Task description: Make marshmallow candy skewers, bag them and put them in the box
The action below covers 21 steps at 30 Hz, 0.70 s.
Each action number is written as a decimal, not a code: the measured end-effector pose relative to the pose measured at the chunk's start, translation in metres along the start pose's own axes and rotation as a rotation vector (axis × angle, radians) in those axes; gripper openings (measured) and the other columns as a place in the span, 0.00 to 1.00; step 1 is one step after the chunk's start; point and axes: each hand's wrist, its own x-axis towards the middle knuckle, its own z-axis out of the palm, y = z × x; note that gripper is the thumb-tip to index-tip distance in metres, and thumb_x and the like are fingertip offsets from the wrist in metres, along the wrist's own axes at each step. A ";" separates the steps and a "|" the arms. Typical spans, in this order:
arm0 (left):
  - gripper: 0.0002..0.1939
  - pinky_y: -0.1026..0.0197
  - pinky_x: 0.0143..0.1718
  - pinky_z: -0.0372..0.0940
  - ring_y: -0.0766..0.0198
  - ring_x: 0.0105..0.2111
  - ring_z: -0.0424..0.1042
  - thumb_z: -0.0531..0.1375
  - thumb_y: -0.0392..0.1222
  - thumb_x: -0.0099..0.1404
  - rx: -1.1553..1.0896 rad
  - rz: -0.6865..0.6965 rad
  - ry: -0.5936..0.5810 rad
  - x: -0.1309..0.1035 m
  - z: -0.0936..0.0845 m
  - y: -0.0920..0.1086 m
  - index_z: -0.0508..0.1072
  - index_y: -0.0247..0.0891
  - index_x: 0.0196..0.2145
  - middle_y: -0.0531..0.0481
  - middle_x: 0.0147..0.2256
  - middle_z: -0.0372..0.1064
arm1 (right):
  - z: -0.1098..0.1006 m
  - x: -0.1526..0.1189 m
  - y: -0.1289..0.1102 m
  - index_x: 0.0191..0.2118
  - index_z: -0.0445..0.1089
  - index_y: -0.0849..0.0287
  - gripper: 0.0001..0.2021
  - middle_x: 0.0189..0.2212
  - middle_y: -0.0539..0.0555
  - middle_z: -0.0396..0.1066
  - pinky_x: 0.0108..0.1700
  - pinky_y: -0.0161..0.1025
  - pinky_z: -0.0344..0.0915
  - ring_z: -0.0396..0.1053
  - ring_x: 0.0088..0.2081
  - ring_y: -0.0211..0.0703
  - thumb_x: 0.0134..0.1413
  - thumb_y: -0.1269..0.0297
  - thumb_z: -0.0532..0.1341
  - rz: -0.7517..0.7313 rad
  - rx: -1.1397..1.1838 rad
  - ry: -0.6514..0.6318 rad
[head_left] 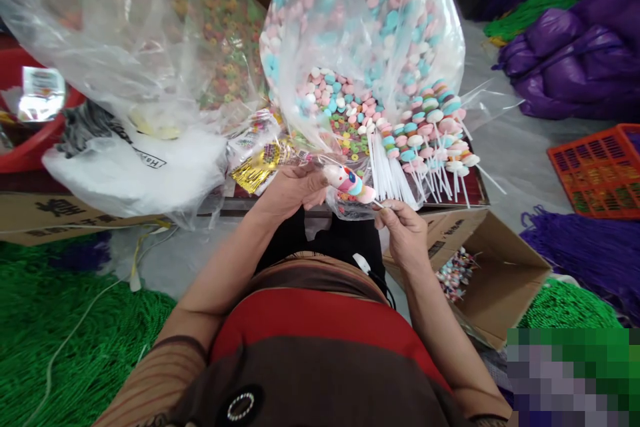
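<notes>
A candy skewer [354,187] with pink, white and blue pieces on a white stick is held between my hands, just over the table's front edge. My left hand [295,188] is closed on its upper end, where a see-through wrapper seems to cover the candy. My right hand [404,225] pinches the stick's lower end. Just beyond lie white sticks [389,180] and a pile of finished-looking candy skewers [435,130]. Gold twist ties [256,167] rest near my left hand, beside printed wrappers [257,130]. Small ring candies [350,137] lie behind the skewer.
Large plastic bags of pastel candies [400,20] and ring candies [233,47] stand at the back. A white plastic bag [145,160] and red basin [30,140] are left. An open cardboard box [505,280] sits low right, near an orange crate [600,170].
</notes>
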 end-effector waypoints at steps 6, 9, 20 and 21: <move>0.28 0.65 0.15 0.49 0.76 0.09 0.50 0.75 0.64 0.47 -0.027 -0.004 0.103 0.003 0.011 -0.024 0.72 0.38 0.27 0.66 0.12 0.53 | 0.033 -0.009 0.000 0.39 0.75 0.53 0.16 0.20 0.44 0.70 0.32 0.38 0.64 0.62 0.21 0.35 0.58 0.45 0.68 0.112 0.177 -0.055; 0.27 0.65 0.16 0.49 0.76 0.11 0.51 0.73 0.66 0.52 0.072 -0.046 0.090 -0.003 0.009 -0.032 0.74 0.38 0.30 0.64 0.13 0.54 | 0.049 -0.012 0.000 0.39 0.74 0.53 0.17 0.17 0.42 0.66 0.34 0.39 0.66 0.65 0.22 0.37 0.57 0.44 0.68 0.145 0.257 -0.090; 0.33 0.51 0.49 0.71 0.54 0.44 0.78 0.71 0.71 0.50 0.068 0.227 0.143 0.005 0.016 0.020 0.73 0.43 0.43 0.49 0.37 0.75 | 0.050 -0.014 0.004 0.38 0.78 0.54 0.16 0.16 0.42 0.64 0.39 0.41 0.68 0.66 0.24 0.38 0.58 0.45 0.68 0.162 0.296 -0.133; 0.29 0.51 0.46 0.72 0.56 0.40 0.78 0.71 0.67 0.54 0.041 0.233 0.172 0.007 0.021 0.017 0.73 0.43 0.42 0.51 0.33 0.74 | 0.051 -0.014 0.003 0.38 0.77 0.54 0.16 0.16 0.42 0.65 0.39 0.41 0.68 0.65 0.24 0.37 0.58 0.45 0.68 0.165 0.293 -0.130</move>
